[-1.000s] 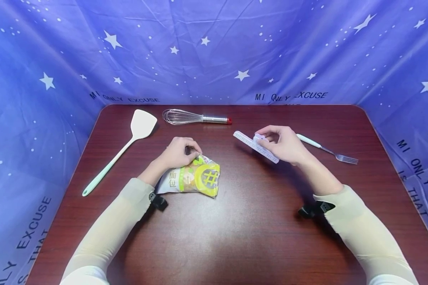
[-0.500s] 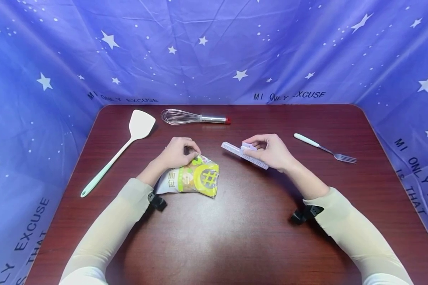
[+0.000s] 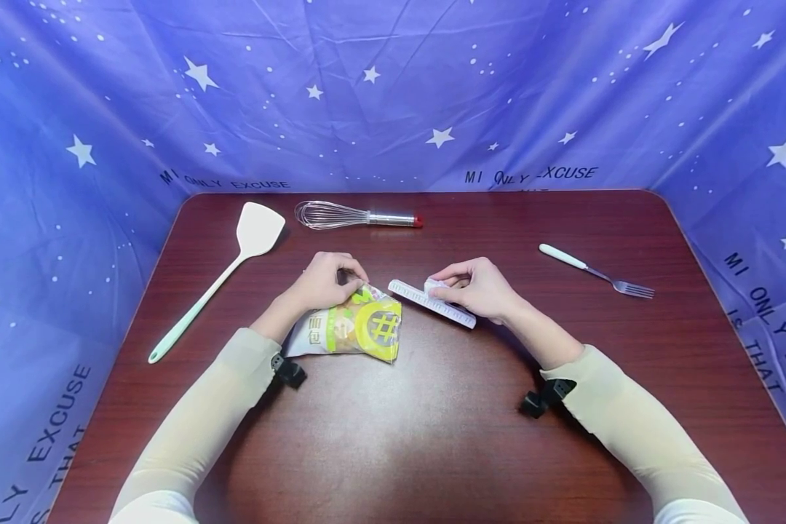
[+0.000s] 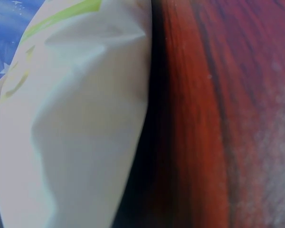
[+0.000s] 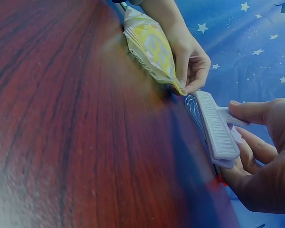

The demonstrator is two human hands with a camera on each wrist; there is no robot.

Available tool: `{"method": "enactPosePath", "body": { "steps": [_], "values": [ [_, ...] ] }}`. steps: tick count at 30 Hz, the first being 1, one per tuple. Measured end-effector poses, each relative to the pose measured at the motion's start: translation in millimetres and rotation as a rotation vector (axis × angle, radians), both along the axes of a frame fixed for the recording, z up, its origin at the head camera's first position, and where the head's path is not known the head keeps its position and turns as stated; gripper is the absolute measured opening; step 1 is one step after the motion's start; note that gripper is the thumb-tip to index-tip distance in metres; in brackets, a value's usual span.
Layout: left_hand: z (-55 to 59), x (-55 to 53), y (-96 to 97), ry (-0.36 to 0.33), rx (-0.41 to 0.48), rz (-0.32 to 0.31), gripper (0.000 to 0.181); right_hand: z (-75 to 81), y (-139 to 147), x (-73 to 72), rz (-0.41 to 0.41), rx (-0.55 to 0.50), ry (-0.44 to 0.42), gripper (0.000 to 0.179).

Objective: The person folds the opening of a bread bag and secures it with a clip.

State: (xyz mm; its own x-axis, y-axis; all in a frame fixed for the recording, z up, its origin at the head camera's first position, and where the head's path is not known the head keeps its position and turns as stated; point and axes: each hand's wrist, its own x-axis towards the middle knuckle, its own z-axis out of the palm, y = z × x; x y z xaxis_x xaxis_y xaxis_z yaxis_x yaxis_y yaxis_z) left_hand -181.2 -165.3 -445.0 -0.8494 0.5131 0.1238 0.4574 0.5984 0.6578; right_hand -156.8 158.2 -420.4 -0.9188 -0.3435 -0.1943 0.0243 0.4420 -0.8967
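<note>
Starry cloth (image 3: 367, 102) backs the table (image 3: 393, 437). On my left wrist view, the snack bag (image 3: 367, 327) hides most of the left hand (image 3: 322, 280); overhead, curled fingers pinch the bag's edge. Just right of it, the right hand (image 3: 483, 292) pinches a clip (image 3: 435, 305).

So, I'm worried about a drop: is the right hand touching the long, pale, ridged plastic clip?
Touching. The right wrist view shows the right hand pinching the clip by its handle.
</note>
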Motion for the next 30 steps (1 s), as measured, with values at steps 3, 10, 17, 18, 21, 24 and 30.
{"method": "enactPosePath", "body": {
  "steps": [3, 10, 17, 18, 21, 24, 30],
  "values": [
    [-0.6, -0.2, 0.3, 0.005, -0.001, -0.001, 0.013, -1.6, -1, 0.4, -0.008, -0.016, -0.053, 0.03],
    [-1.6, -0.5, 0.1, 0.01, 0.001, -0.003, 0.013, -7.0, -4, 2.4, -0.02, -0.021, -0.12, 0.03],
    [-2.4, -1.3, -0.8, 0.014, -0.004, -0.003, 0.013, -10.7, -10, 4.2, -0.006, -0.065, -0.158, 0.031],
    [-2.1, -1.2, -0.8, 0.014, -0.002, -0.003, 0.013, -10.8, -11, 4.4, -0.009, -0.066, -0.163, 0.031],
    [-2.0, -1.1, -0.6, 0.012, 0.003, -0.005, 0.012, -11.7, -14, 4.9, -0.02, -0.074, -0.175, 0.031],
    [-2.1, -1.1, -0.3, 0.012, 0.006, -0.007, 0.013, -13.0, -17, 5.3, -0.028, -0.082, -0.18, 0.032],
    [-2.2, -1.0, -0.2, 0.01, 0.002, -0.003, 0.013, -15.1, -21, 6.8, -0.037, -0.101, -0.183, 0.033]
  ]
}}
